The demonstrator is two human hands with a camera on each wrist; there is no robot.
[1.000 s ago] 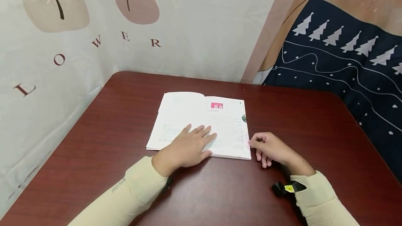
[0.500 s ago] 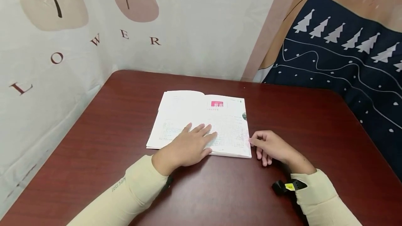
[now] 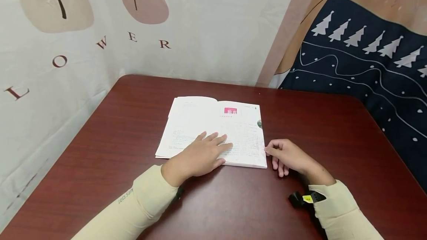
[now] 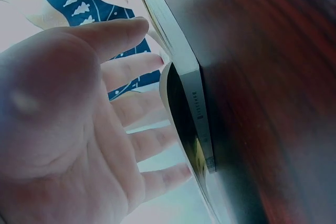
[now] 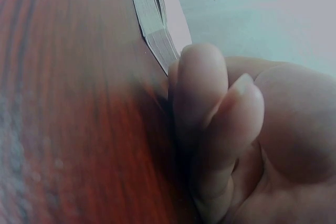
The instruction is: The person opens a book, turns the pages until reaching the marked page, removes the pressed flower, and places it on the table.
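An open book [image 3: 197, 116] with white printed pages and a pink heading block on its right page lies on the dark red table. Across the lower middle of the pages rests my left hand [image 3: 203, 156], fingers straight and spread. The left wrist view shows the left hand [image 4: 79, 124] beside the book's spine [image 4: 197, 103], the left cover side bowed up a little. At the book's right edge, my right hand [image 3: 287, 156] pinches the page edge between thumb and index finger. Its other fingers [image 5: 215, 124] are curled beside the book [image 5: 157, 30] in the right wrist view.
The wooden table [image 3: 116, 121] spreads around the book. Behind it hangs a pale curtain [image 3: 217, 29] with fruit prints and letters. A navy cloth [image 3: 353, 62] with white trees hangs at the right. A black strap device [image 3: 300, 199] is on the right wrist.
My left hand's fingers have slid slightly to the right over the page. The right hand stays at the book's edge, and the book lies as before.
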